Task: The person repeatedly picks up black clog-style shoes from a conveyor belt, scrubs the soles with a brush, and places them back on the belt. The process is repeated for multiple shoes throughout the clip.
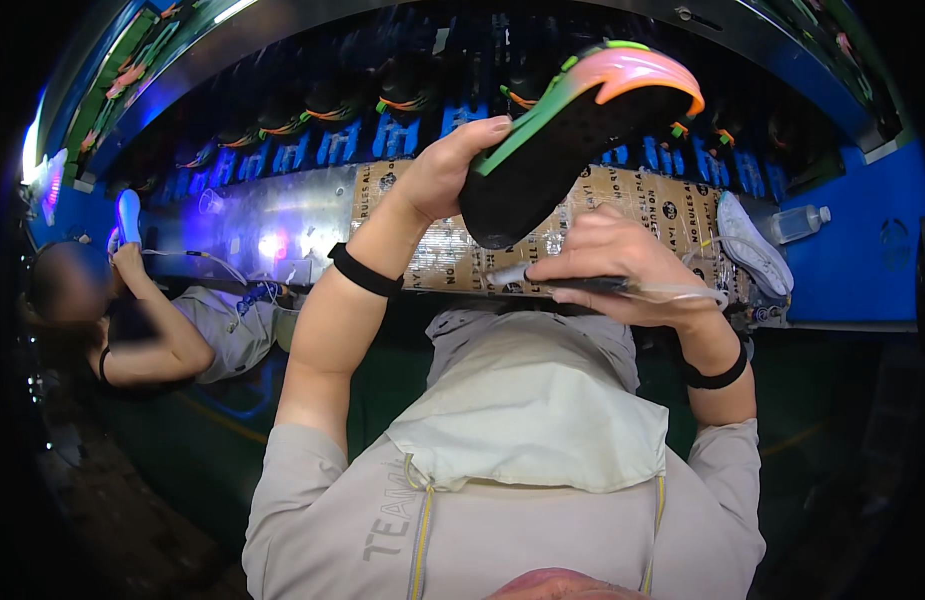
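Note:
My left hand (444, 168) is closed around the green end of a shoe sole (527, 160), raised over the bench. Its broad inner face is black. The glossy rim runs from green through pink to orange at the far end. Lower and to the right, my right hand (622, 255) grips a brush (588, 284) with a dark handle. Its pale tip (506, 274) points left, and it is apart from the sole. A clear tube (687, 293) trails from the brush along my wrist.
Taped cardboard (437, 245) covers the bench before me. At right lie a white shoe-shaped piece (754, 245) and a clear bottle (800, 223). Behind the bench runs a row of blue holders (394, 135) with colourful soles above. A co-worker (152, 320) at left holds a pale sole.

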`<state>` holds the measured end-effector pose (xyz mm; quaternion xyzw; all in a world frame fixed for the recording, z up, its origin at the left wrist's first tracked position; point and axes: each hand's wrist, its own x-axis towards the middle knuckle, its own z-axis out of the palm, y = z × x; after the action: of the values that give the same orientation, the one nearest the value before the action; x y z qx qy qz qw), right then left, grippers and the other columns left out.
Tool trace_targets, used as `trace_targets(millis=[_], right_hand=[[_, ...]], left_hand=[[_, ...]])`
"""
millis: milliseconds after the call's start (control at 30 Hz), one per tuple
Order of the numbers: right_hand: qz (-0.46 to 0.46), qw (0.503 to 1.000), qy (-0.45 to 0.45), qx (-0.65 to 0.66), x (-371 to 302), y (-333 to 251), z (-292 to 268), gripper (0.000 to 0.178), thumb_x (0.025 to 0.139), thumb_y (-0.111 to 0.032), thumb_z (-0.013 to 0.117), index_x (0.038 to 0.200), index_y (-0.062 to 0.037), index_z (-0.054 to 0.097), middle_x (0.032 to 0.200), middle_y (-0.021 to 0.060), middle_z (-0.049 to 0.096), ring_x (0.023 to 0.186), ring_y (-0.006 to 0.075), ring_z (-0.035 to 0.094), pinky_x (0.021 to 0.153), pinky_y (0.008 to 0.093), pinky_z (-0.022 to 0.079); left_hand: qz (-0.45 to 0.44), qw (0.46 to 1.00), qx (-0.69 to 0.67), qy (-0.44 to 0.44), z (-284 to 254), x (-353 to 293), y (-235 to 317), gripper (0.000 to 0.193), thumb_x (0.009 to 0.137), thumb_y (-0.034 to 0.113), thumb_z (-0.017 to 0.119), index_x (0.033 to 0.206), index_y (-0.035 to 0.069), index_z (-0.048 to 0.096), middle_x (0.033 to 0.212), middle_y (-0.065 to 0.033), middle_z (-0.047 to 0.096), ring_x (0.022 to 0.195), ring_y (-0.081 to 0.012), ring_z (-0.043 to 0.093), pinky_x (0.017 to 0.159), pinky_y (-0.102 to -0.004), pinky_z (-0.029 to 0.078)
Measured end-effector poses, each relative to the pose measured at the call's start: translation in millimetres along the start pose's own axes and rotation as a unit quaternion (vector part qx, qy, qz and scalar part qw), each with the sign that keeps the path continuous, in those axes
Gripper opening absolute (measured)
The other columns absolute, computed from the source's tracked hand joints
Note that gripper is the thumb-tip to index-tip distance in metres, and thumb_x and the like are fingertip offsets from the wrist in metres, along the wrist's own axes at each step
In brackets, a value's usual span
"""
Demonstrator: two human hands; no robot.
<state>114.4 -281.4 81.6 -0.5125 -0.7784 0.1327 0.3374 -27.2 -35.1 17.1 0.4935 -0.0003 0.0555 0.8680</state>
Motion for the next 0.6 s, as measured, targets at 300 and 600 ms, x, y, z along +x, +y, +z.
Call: trace_targets(millis=[300,600], right_hand=[[0.004,0.999,0.004,-0.034,-1.8,0.3,1.6,0.039,0.084,-0.011,0.087,0.121,-0.0103,0.079,0.086,0.0053,0.063,0.083,0.0259,0.061,0.080,0.0393,0.046],[0.141,0.978,0.105,0.114,-29.5,50.3,2.2,0.024,0.092,-0.022,0.083,0.114,-0.0114,0.083,0.109,0.0115,0.080,0.102,0.0292,0.075,0.092,0.0407,0.059]], left_hand=[[-0.096,0.992,0.027,0.082,22.9,8.0,13.3,0.044,0.113,0.038,0.057,0.133,0.002,0.071,0.109,-0.0068,0.079,0.094,-0.0120,0.075,0.084,-0.0273,0.061],[-0.061,0.994,-0.071,0.057,12.2,-14.5,-48.7,0.054,0.115,0.035,0.040,0.149,-0.001,0.061,0.137,-0.0167,0.073,0.122,-0.0278,0.074,0.110,-0.0436,0.058]])
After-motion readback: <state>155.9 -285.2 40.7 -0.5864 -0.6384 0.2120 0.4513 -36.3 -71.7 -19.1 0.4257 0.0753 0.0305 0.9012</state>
